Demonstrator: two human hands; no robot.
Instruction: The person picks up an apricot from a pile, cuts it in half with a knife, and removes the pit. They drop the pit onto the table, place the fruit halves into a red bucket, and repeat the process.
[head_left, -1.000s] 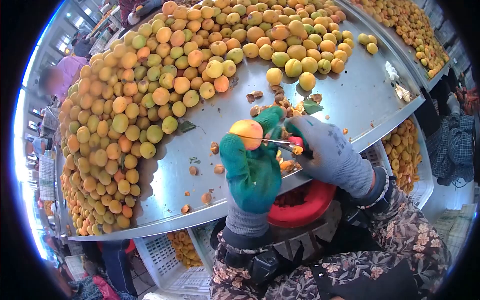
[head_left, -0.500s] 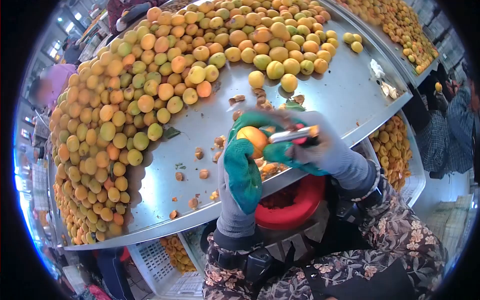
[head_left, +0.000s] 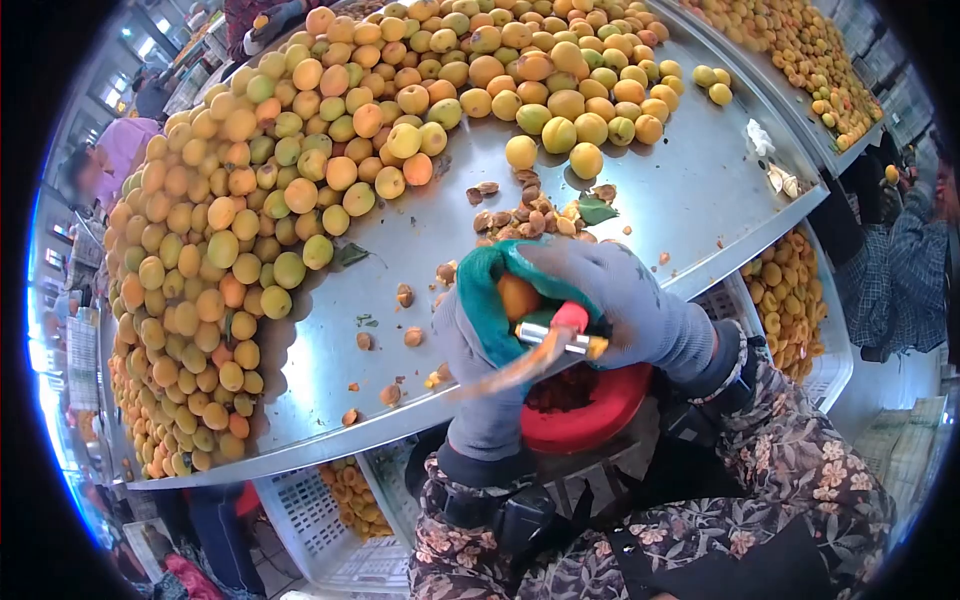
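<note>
My left hand (head_left: 478, 320), in a grey and green glove, is closed round an orange apricot (head_left: 517, 298) near the front edge of the metal table (head_left: 340, 390). Against it, my right hand (head_left: 625, 295), gloved alike, grips a small tool (head_left: 562, 340) with a metal shaft and a red part. A blurred brownish strip extends leftward from the tool, too smeared to make out. Just beyond the hands lie brown pits (head_left: 530, 215) and a green leaf (head_left: 597, 210). Below them is a red bucket (head_left: 590, 425) with dark contents.
A big heap of apricots (head_left: 300, 160) covers the table's left and far side. White crates (head_left: 320, 520) of cut fruit stand below the edge, left and right. Another table of apricots (head_left: 790, 55) is at upper right. Other people (head_left: 900, 270) are at both sides.
My hands have come closer together around the apricot. The tool has moved down and left, its shaft now angled across the fruit's lower side. The view has shifted slightly.
</note>
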